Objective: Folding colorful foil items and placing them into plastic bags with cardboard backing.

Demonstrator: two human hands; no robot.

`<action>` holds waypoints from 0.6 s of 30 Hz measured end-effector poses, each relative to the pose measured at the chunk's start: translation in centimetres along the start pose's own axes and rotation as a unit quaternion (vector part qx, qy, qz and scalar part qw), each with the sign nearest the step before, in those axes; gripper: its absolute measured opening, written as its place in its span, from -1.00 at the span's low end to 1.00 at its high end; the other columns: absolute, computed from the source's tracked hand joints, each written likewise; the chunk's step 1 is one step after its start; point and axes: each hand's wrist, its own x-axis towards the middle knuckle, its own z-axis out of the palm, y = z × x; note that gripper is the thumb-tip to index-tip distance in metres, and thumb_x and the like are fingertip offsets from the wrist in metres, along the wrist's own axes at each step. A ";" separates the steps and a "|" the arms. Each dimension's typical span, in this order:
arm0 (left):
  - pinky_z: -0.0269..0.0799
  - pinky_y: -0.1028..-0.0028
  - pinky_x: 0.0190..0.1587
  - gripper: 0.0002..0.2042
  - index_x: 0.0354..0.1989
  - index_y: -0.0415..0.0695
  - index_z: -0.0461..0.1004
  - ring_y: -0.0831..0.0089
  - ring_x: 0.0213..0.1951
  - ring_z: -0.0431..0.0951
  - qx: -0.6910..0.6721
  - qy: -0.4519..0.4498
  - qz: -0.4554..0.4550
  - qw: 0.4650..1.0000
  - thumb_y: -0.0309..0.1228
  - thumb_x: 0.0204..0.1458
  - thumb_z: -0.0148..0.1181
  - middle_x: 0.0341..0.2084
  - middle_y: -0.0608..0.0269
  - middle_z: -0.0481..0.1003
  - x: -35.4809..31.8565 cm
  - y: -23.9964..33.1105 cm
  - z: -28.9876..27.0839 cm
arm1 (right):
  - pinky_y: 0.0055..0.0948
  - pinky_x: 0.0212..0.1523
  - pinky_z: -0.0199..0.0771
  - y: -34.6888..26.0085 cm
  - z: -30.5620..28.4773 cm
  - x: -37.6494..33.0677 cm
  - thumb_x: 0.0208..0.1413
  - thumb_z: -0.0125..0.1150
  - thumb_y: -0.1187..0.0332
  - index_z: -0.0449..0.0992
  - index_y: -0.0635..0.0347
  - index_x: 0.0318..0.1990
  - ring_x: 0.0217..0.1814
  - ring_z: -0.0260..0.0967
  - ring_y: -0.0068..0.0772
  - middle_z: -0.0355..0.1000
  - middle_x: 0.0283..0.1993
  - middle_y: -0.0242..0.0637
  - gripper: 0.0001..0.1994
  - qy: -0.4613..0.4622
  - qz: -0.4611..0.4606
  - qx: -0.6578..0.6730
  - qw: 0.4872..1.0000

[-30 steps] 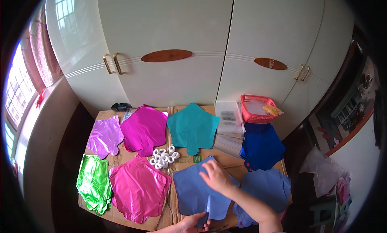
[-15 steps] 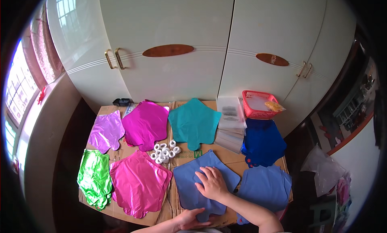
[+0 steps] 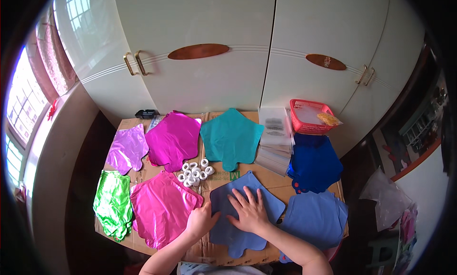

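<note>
A flat, five-pointed slate-blue foil balloon [image 3: 259, 189] with a rounded tab at its near end lies in front of me. My right hand [image 3: 248, 214] rests flat on it, fingers spread. Beside its left edge is my left hand [image 3: 202, 221], over the gap to a shiny pink foil balloon [image 3: 162, 208]. The left thumb stands away from the index finger and reaches the blue foil; the other fingers are partly hidden. I see nothing held in either hand. More slate-blue foil [image 3: 316, 215] is stacked at the right.
White rings [image 3: 194, 174] are heaped mid-table on the cardboard [image 3: 202, 249]. Around them lie purple [image 3: 127, 149], magenta [image 3: 173, 139], teal [image 3: 232, 137], green [image 3: 112, 203] and dark-blue foil [image 3: 316, 163]. Clear plastic sleeves [image 3: 275, 141] and a red basket [image 3: 312, 127] stand by the cupboard [image 3: 204, 89].
My left hand has moved up from the blue balloon's near tab to its left edge. My right hand has shifted slightly and its fingers have spread wider. The whole view has tilted slightly.
</note>
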 end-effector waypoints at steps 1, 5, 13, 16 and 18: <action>0.48 0.12 -0.41 -0.62 -0.30 -0.34 0.39 -0.12 -0.48 0.54 0.001 0.015 -0.009 1.000 -0.22 -0.07 0.24 -0.61 -0.17 0.49 0.1 0.2 0.0 | 0.31 0.33 -0.30 0.0 0.0 0.0 -0.03 0.16 -0.12 0.28 -0.06 0.24 0.44 -0.14 -0.06 0.04 0.39 -0.33 -0.32 -0.002 0.000 0.000 1.000; 0.47 0.10 -0.42 -0.66 -0.36 -0.32 0.41 -0.11 -0.48 0.54 -0.079 0.017 -0.024 0.996 -0.22 -0.06 0.21 -0.62 -0.18 0.48 0.4 -0.2 0.8 | 0.33 0.33 -0.34 -0.1 -0.1 0.1 -0.03 0.15 -0.14 0.25 -0.05 0.27 0.47 -0.19 -0.02 0.01 0.41 -0.31 -0.29 -0.010 0.004 0.005 1.000; 0.45 0.10 -0.29 -0.78 -0.34 -0.18 0.49 -0.08 -0.39 0.54 -0.085 -0.092 0.038 0.991 -0.29 -0.07 0.12 -0.54 -0.12 0.50 0.1 3.2 1.2 | 0.32 0.33 -0.30 0.3 -0.3 0.1 -0.09 0.20 -0.05 0.24 0.01 0.28 0.46 -0.14 0.01 0.04 0.40 -0.26 -0.26 -0.039 0.007 0.012 0.999; 0.46 0.05 -0.28 -0.76 -0.37 -0.21 0.46 -0.12 -0.42 0.53 -0.108 -0.092 0.069 0.987 -0.28 -0.08 0.10 -0.57 -0.17 0.49 0.4 3.2 1.8 | 0.31 0.33 -0.28 0.4 0.1 0.0 -0.08 0.20 -0.03 0.26 0.02 0.27 0.44 -0.10 0.01 0.06 0.40 -0.25 -0.28 -0.026 0.002 -0.001 1.000; 0.46 0.06 -0.27 -0.76 -0.36 -0.22 0.46 -0.12 -0.41 0.53 -0.136 -0.096 0.074 0.983 -0.29 -0.09 0.09 -0.56 -0.17 0.49 0.4 3.2 1.8 | 0.30 0.33 -0.28 0.4 0.4 0.0 -0.07 0.19 -0.02 0.26 0.02 0.27 0.44 -0.09 0.01 0.07 0.39 -0.25 -0.30 -0.012 0.002 -0.003 1.000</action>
